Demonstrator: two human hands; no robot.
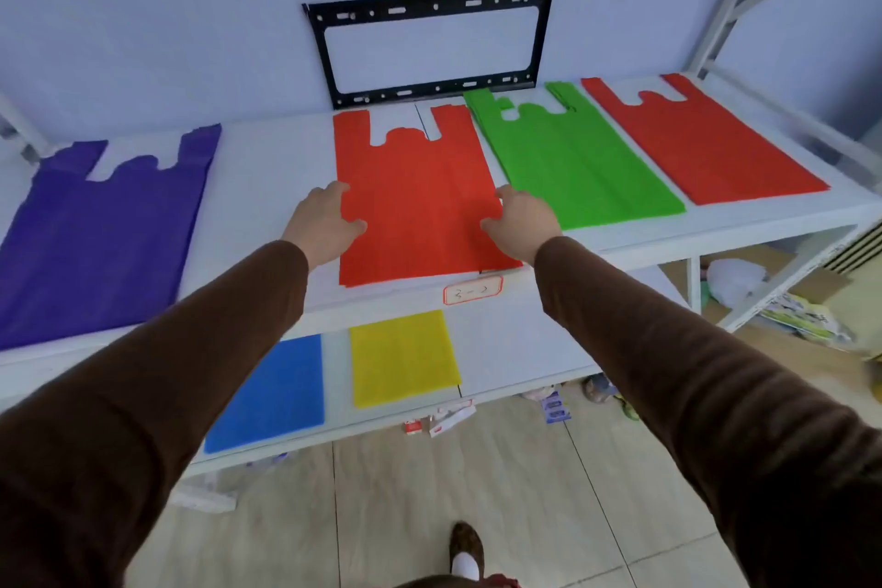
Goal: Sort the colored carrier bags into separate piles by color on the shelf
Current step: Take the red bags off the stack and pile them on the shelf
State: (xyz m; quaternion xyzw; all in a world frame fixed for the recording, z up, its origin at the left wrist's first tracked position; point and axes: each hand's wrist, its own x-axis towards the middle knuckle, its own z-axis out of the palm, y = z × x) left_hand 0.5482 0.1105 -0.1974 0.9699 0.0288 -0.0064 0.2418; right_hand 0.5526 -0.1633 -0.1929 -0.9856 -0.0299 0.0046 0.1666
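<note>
Head view, down onto shelf [267, 167]

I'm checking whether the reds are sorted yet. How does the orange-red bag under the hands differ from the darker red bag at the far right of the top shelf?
The orange-red bag lies mid-shelf with the left hand and right hand on its side edges; the darker red bag lies untouched at the right end. The green pile separates them. Their shades differ: one orange-red, one deeper red. Both lie flat, handles toward the wall.

Two orange-red bag piles [420, 196] [701, 143], one purple [95, 229], one green [582, 162], one blue [272, 392], one yellow [403, 356].
</note>
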